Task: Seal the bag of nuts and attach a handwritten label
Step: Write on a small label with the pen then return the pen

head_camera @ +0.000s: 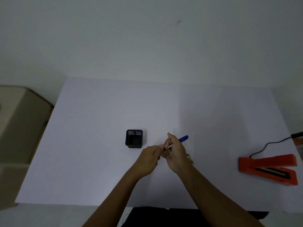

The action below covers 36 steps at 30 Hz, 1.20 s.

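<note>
My right hand (pixel 176 154) grips a blue pen (pixel 184 138) above the middle of the white table (pixel 98 161); the pen's blue end sticks out up and to the right. My left hand (pixel 148 158) meets it from the left, with its fingertips pinched on the pen's pale, dark-tipped left end. Whether a cap sits there is hidden by the fingers. A small tan, lumpy patch of the bag of nuts (pixel 189 159) shows just right of my right wrist, and the rest of the bag is hidden. No label is visible.
A black mesh pen holder (pixel 134 138) stands empty left of my hands. An orange heat sealer (pixel 268 170) lies with its jaw raised at the right edge, and its black cable (pixel 268 144) runs off to the right. A beige box (pixel 21 122) stands left of the table.
</note>
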{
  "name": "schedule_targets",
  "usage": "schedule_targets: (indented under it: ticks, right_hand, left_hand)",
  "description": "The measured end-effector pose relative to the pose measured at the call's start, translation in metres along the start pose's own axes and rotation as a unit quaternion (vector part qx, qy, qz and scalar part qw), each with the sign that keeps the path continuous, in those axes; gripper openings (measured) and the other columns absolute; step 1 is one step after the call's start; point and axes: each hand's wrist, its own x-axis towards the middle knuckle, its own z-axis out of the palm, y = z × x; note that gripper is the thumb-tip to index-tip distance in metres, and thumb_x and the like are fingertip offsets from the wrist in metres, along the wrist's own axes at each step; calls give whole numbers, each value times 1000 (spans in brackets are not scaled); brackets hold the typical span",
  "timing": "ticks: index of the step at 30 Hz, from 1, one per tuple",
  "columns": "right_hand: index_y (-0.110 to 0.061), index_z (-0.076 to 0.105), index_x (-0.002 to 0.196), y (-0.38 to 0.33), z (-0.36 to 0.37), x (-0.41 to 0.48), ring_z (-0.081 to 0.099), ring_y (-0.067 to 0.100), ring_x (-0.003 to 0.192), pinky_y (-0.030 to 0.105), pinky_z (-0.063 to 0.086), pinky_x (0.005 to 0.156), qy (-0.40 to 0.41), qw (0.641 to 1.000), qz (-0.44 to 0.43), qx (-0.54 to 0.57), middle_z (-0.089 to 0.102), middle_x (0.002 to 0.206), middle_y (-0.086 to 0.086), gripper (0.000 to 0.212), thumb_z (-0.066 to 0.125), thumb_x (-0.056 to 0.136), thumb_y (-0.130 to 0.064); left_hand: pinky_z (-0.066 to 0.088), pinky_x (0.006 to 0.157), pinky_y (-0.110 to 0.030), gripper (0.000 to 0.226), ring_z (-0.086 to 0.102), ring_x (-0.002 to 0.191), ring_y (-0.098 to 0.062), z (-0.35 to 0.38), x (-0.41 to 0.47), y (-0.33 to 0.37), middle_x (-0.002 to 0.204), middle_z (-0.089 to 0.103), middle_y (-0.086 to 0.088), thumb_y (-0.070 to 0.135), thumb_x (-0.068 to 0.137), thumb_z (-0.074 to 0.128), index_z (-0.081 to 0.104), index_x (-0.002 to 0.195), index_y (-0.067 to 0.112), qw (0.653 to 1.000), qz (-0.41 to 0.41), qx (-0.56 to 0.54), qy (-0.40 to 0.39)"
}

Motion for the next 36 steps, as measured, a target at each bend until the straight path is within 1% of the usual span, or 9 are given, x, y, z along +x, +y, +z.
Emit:
schedule_targets:
  ticks: [5,11,16,19,21,24,28,32,36]
  right_hand:
    - [-11,47,43,-5,8,1,44,18,50,32,39,59,20,1000,-21,9,43,46,3,51,55,92,-21]
    - [-12,42,47,5,7,6,41,17,50,31,38,56,68,997,-12,33,41,42,-1,45,54,91,-17]
    - [-19,33,53,-24,-36,29,34,12,36,16,29,35,207,971,-14,116,33,55,0,38,50,87,-15]
    - [-19,37,54,-46,-90,41,33,14,42,17,25,34,264,961,-39,68,38,57,-1,37,51,88,-19]
    - [-21,40,55,-47,-101,42,31,13,42,20,24,35,237,967,-45,77,40,55,-3,39,53,91,-26]
    - [-20,44,54,-31,-84,38,32,12,38,21,24,34,192,979,-40,63,45,46,-6,43,55,93,-34]
    - [-14,49,49,18,-56,45,36,14,35,23,28,38,192,981,13,-26,49,47,1,54,55,94,-44]
    - [-10,56,49,40,-37,41,42,15,41,23,34,39,151,984,21,-92,54,50,5,58,55,93,-47]
    - [-7,58,50,44,-33,42,42,16,41,24,35,42,134,981,13,-138,57,53,8,59,54,95,-46]
  left_hand:
    - [30,45,-19,48,34,43,-6,-3,1,12,51,41,7,44,102,33,44,62,19,988,-105,-113,-23]
    - [23,45,-22,49,29,41,-8,0,3,16,49,37,5,46,101,36,43,61,19,968,-186,-154,-66]
    - [12,40,-20,44,17,42,-10,-32,-12,23,54,24,5,42,97,46,38,59,23,911,-208,-345,-87]
    - [15,43,-18,43,23,41,-9,-65,-19,19,52,31,6,40,100,43,48,65,17,963,-153,-223,-12]
    - [25,38,-19,39,36,41,-8,-76,-7,2,55,46,2,35,100,45,62,79,7,988,-135,-68,37]
    - [47,48,-18,20,57,53,-10,-69,13,-35,80,70,-9,22,99,50,65,96,9,983,-135,117,51]
    - [50,61,-26,12,67,79,-20,-43,32,-99,96,70,-11,18,95,57,57,101,8,961,-197,188,40]
    - [41,59,-22,21,58,64,-13,-26,34,-129,73,63,-2,25,89,66,58,74,13,949,-162,231,137]
    - [42,61,-23,15,63,67,-18,-23,37,-151,78,70,-5,21,90,62,68,83,9,941,-146,244,185]
